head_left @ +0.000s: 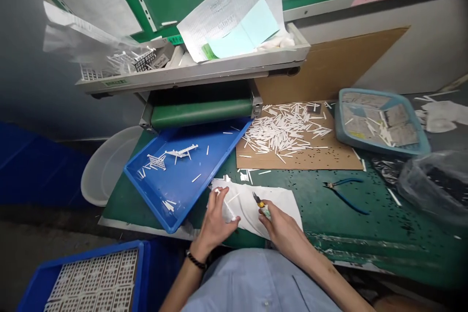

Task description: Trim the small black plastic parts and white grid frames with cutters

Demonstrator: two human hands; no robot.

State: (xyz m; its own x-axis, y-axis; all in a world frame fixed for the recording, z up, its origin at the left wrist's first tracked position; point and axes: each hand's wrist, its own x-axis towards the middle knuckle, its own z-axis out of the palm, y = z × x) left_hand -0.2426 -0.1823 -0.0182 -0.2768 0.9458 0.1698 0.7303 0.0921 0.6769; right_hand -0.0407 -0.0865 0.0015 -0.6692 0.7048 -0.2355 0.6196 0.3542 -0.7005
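Note:
My left hand [216, 217] has its thumb and fingers closed around the edges of a thin white plastic part [227, 208]; its full shape is hard to make out against the cloth. In my right hand [283, 229] is a pair of side cutters [259, 201], yellow near the short dark jaws, which point away from me toward the upper left. The cutters and the white part are apart. Both hands are above a white cloth [281, 200] spread on the green table [314, 263]. A second pair of cutters with blue handles [347, 195] lies to the right.
Left of the cloth, a tilted blue tray [183, 180] holds white lattice pieces and loose sticks. Many white sticks [281, 131] are piled on cardboard [307, 158]. A light-blue basket [382, 148] and clear bag [431, 185] stand right. A cluttered shelf [234, 64] overhangs a green roller [201, 113].

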